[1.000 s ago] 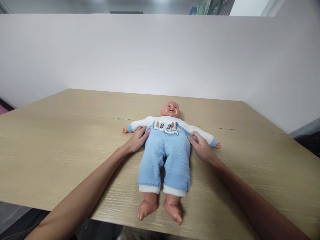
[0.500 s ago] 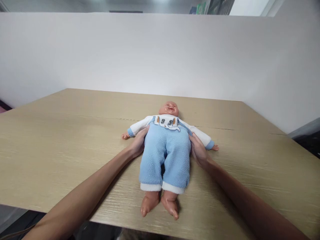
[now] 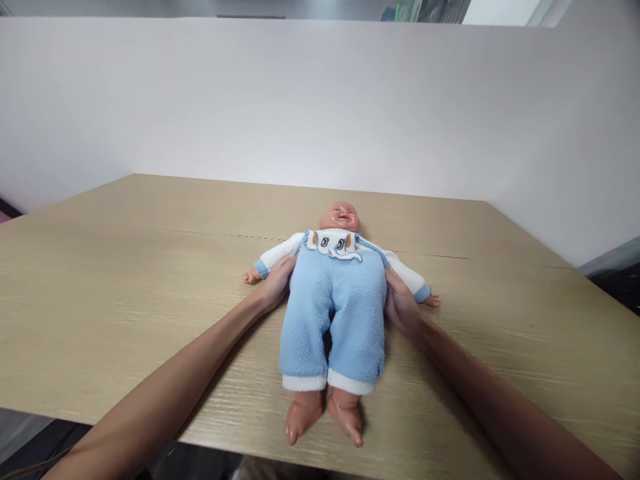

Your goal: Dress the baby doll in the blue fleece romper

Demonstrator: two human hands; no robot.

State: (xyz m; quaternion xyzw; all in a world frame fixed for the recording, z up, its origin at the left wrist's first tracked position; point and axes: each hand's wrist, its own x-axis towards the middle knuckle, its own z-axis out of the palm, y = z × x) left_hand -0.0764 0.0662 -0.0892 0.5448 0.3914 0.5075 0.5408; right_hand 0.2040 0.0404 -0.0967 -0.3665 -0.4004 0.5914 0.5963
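A baby doll [image 3: 334, 293] lies on its back, feet toward me, arms spread out to both sides. It wears light-blue fleece overalls with white cuffs, an animal-face patch on the chest and a white top with blue cuffs. My left hand [image 3: 279, 283] grips the doll's waist at the left of the view. On the opposite side, my right hand [image 3: 400, 300] holds it at the same height, by the edge of the overalls. The fingertips of both hands are partly hidden against or beneath the doll's body.
The doll rests on a wide wooden table [image 3: 165, 267] with a thin seam running across it. A white partition [image 3: 310, 107] rises behind the far edge. Dark items lie past the right edge and below the near edge.
Between my hands, the doll's legs and feet have shifted slightly toward me and to the right. My right hand has moved a little right; my left has hardly moved.
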